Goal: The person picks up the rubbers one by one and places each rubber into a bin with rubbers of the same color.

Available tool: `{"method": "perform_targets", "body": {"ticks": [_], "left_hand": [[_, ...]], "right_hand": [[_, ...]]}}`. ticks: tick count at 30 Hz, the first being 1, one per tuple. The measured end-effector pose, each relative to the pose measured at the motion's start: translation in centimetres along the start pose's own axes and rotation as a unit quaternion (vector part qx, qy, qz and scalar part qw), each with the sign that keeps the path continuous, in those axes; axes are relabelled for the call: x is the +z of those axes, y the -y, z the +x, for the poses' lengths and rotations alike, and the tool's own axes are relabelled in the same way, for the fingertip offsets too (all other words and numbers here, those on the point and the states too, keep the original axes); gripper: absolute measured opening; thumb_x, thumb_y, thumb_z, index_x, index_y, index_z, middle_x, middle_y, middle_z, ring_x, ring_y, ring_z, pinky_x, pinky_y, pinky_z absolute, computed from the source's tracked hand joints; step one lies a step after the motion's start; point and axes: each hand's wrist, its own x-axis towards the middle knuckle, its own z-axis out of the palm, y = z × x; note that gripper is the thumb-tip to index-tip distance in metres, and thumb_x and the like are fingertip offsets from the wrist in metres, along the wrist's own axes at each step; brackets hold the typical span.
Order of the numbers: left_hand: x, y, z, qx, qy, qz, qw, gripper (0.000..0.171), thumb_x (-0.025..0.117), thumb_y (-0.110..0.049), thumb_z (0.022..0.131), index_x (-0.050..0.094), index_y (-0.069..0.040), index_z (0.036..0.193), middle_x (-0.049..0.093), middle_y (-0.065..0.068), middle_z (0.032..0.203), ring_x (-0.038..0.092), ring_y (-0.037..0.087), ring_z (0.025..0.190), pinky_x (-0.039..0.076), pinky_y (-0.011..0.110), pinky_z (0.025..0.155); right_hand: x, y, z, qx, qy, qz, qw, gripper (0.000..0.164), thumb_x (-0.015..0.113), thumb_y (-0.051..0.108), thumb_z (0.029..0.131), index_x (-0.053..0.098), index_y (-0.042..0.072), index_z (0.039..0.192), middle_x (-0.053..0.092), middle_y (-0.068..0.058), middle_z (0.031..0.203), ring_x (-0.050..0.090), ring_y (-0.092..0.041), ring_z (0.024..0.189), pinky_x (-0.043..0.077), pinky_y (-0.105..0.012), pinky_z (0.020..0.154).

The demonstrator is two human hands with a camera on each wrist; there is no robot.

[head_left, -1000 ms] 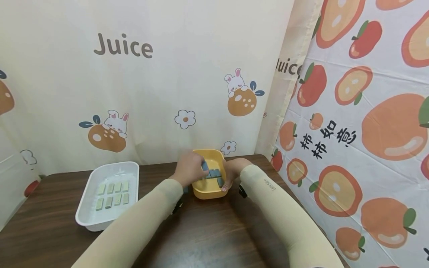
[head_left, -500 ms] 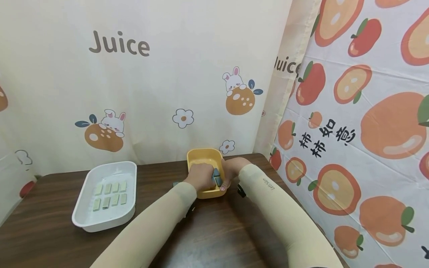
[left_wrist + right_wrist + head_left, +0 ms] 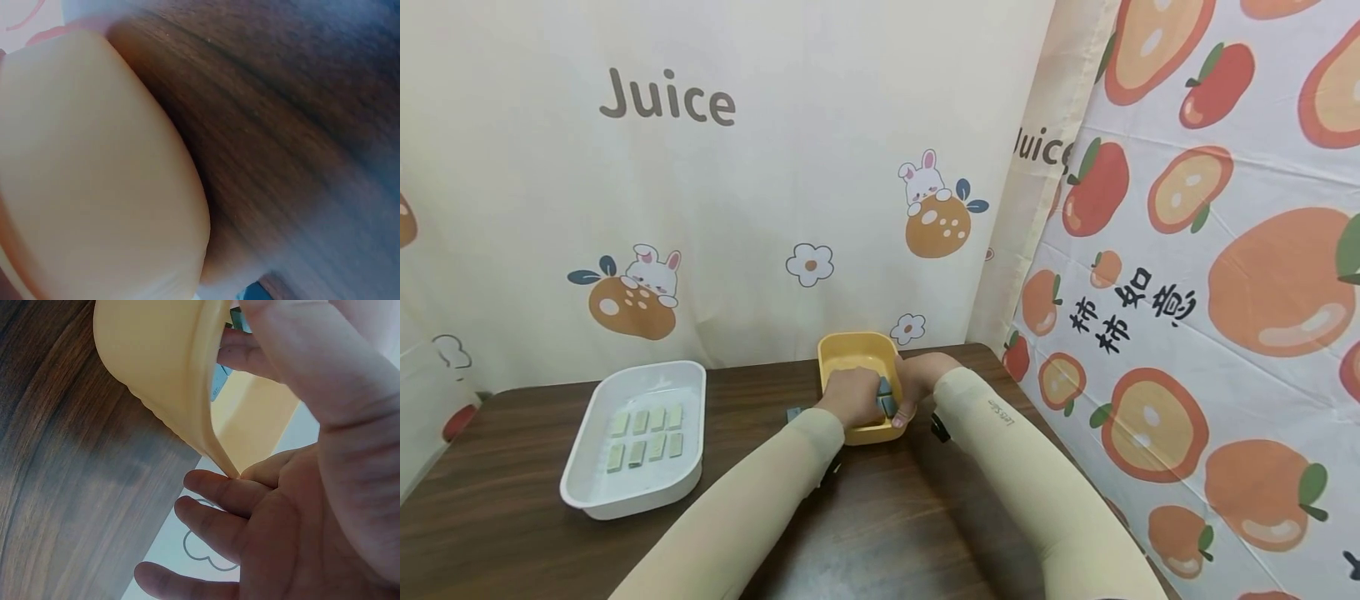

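At the back of the table stands a yellow tub (image 3: 857,343) with several blue-grey blocks (image 3: 888,406) in it. My left hand (image 3: 852,395) reaches down inside, knuckles up. Its fingertips are hidden in the head view; in the right wrist view its fingers (image 3: 247,355) lie close by a blue block (image 3: 219,383), and whether they pinch one is unclear. On the tub's right side, my right hand (image 3: 917,379) grips the wall, thumb toward me. The right wrist view shows the other fingers (image 3: 215,528) of that hand spread by the tub's corner.
A white tray (image 3: 580,467) with several pale green blocks (image 3: 637,453) in two rows sits on the left of the brown table (image 3: 880,517). Another blue-grey block (image 3: 793,412) lies left of the tub. A printed curtain (image 3: 752,183) hangs behind, another (image 3: 1150,350) at the right.
My left hand, which pinched a blue block over the tub's left side a second ago, has moved right and down into the tub. My right hand keeps its grip on the wall.
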Motion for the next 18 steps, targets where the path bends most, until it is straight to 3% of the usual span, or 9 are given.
{"method": "perform_targets", "body": {"ticks": [7,10,14,18], "left_hand": [[-1.7,0.7,-0.6,-0.002,0.019,-0.013,0.9997,0.040,0.087,-0.039,0.101,0.064,-0.019,0.074,0.055,-0.006,0.067,0.052,0.014,0.067,0.046,0.032,0.063],[-2.7,1.5,-0.7,-0.009,0.011,-0.020,0.9997,0.035,0.083,-0.039,0.104,0.071,-0.017,0.080,0.064,-0.005,0.073,0.057,0.015,0.069,0.049,0.033,0.064],[-4.1,2.8,-0.9,-0.018,-0.005,-0.053,0.9984,0.023,0.081,-0.036,0.106,0.084,-0.013,0.100,0.082,-0.001,0.097,0.069,0.017,0.084,0.061,0.038,0.077],[-5.1,4.4,-1.5,-0.036,-0.013,-0.080,0.9961,0.024,0.076,-0.029,0.108,0.085,-0.009,0.119,0.083,0.005,0.119,0.074,0.023,0.106,0.065,0.047,0.098]], "right_hand": [[0.0,0.3,0.0,0.005,0.001,0.005,1.000,0.152,0.111,0.053,0.067,0.020,0.004,0.179,0.044,-0.014,0.180,0.047,-0.031,0.160,0.037,-0.057,0.138],[0.0,0.3,0.0,0.019,-0.001,0.013,1.000,0.150,0.111,0.055,0.063,0.026,0.007,0.178,0.050,-0.012,0.175,0.051,-0.030,0.155,0.040,-0.058,0.136],[0.0,0.2,-0.1,0.046,-0.013,0.011,0.999,0.147,0.111,0.058,0.057,0.036,0.010,0.175,0.060,-0.008,0.168,0.055,-0.028,0.150,0.044,-0.057,0.133],[0.1,0.3,-0.1,0.060,-0.021,0.012,0.998,0.153,0.112,0.058,0.055,0.033,0.011,0.177,0.058,-0.008,0.171,0.054,-0.029,0.154,0.043,-0.057,0.134]]}}
